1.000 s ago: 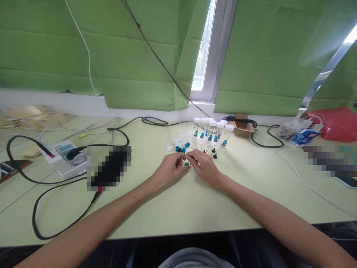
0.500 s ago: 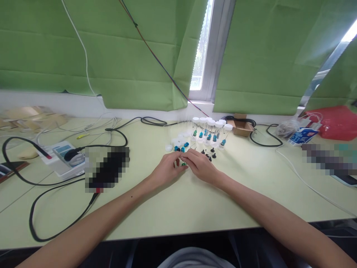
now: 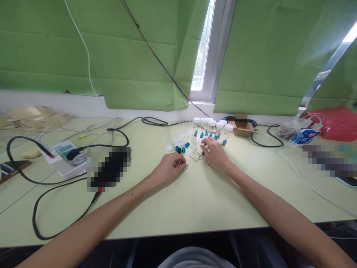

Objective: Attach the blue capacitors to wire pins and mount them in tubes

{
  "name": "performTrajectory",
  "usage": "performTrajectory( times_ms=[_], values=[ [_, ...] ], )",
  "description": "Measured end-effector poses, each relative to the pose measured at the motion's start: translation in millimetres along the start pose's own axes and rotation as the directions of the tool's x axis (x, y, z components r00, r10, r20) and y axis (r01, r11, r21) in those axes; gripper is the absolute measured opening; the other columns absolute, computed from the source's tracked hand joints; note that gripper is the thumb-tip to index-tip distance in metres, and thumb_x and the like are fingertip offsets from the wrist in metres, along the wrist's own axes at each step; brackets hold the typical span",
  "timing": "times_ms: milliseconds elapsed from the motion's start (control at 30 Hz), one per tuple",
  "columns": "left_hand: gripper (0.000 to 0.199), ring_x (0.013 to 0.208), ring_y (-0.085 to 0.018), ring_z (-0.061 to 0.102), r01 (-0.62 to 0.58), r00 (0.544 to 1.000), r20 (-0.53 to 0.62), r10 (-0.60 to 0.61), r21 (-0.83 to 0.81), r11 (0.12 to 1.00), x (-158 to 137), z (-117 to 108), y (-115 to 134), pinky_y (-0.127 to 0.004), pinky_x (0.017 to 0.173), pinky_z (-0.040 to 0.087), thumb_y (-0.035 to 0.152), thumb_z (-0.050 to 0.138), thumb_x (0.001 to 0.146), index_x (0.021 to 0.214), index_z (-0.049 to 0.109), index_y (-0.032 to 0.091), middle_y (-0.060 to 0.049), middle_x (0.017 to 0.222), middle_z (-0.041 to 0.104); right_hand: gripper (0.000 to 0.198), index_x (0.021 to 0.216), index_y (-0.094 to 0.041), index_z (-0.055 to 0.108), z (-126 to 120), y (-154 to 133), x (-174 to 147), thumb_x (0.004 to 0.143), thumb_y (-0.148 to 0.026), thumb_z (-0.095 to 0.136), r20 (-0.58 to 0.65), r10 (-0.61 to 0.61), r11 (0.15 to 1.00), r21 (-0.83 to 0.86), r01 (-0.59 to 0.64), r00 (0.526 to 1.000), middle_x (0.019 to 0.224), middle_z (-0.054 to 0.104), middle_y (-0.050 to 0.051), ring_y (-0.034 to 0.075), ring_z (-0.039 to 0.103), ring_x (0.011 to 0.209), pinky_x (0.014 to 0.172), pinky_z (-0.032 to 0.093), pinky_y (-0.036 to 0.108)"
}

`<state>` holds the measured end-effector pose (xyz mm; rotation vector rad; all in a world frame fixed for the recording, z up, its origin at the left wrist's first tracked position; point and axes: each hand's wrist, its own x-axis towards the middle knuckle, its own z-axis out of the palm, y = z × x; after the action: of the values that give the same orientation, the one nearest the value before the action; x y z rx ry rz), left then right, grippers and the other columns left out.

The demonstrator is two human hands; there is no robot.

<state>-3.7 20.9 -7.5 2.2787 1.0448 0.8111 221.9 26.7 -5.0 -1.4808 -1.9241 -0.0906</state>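
Filled tubes (image 3: 227, 136) are standing capped right of centre, blue pieces (image 3: 187, 144) are waiting loose mid-frame, left hand (image 3: 170, 166) is gripping a small part (image 3: 179, 163), right hand (image 3: 216, 152) hiding its grip, can't tell!

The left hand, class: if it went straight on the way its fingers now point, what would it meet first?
Most likely the bent metal pieces lying just beyond the fingertips of the left hand. Its height above the table is unclear, so it might pass over them.
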Motion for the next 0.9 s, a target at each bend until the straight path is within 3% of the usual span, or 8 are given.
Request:
performTrajectory(
  times_ms=[167,333,667,900],
  values=[
    [0.018,0.072,-0.017,0.058,0.014,1.0,0.012,-0.014,-0.011,1.0,-0.3,-1.3,1.0,-0.028,0.065,0.049,0.035,0.056,0.082,0.079,0.067,0.021,-0.003,0.082,0.066,0.013,0.09,-0.014,0.065,2.7,11.8,1.2,0.087,-0.023,0.057,0.16,0.094,0.986,-0.149,-0.071,0.983,0.089,0.065,0.01,0.021,0.059,0.084,0.074,0.042,0.029],
    [0.019,0.068,-0.016,0.058,0.041,0.999,0.005,-0.041,-0.008,0.999,-0.5,-0.7,2.5,-0.028,0.063,0.048,0.036,0.055,0.084,0.089,0.066,0.021,-0.002,0.078,0.065,0.012,0.088,-0.014,0.066,2.9,9.7,0.8,0.086,-0.022,0.057,0.218,0.146,0.98,-0.163,-0.112,0.965,0.089,0.067,0.011,0.02,0.06,0.083,0.072,0.041,0.028],
    [0.02,0.075,-0.018,0.061,0.059,0.998,0.001,-0.059,-0.06,0.996,-1.0,-0.4,2.3,-0.029,0.065,0.05,0.035,0.055,0.083,0.089,0.065,0.019,-0.005,0.084,0.067,0.009,0.085,-0.014,0.065,3.4,8.6,1.5,0.086,-0.017,0.057,0.24,0.228,0.968,-0.161,-0.193,0.944,0.089,0.069,0.01,0.021,0.061,0.086,0.073,0.039,0.027],
    [0.018,0.07,-0.018,0.064,0.113,0.994,0.014,-0.112,-0.183,0.977,0.3,1.6,-1.4,-0.032,0.068,0.053,0.033,0.061,0.079,0.088,0.066,0.018,-0.005,0.082,0.068,0.009,0.079,-0.016,0.065,3.9,7.7,0.0,0.084,-0.014,0.059,0.195,0.173,0.979,-0.143,-0.147,0.965,0.083,0.067,0.008,0.019,0.059,0.079,0.071,0.038,0.027]
  ],
)
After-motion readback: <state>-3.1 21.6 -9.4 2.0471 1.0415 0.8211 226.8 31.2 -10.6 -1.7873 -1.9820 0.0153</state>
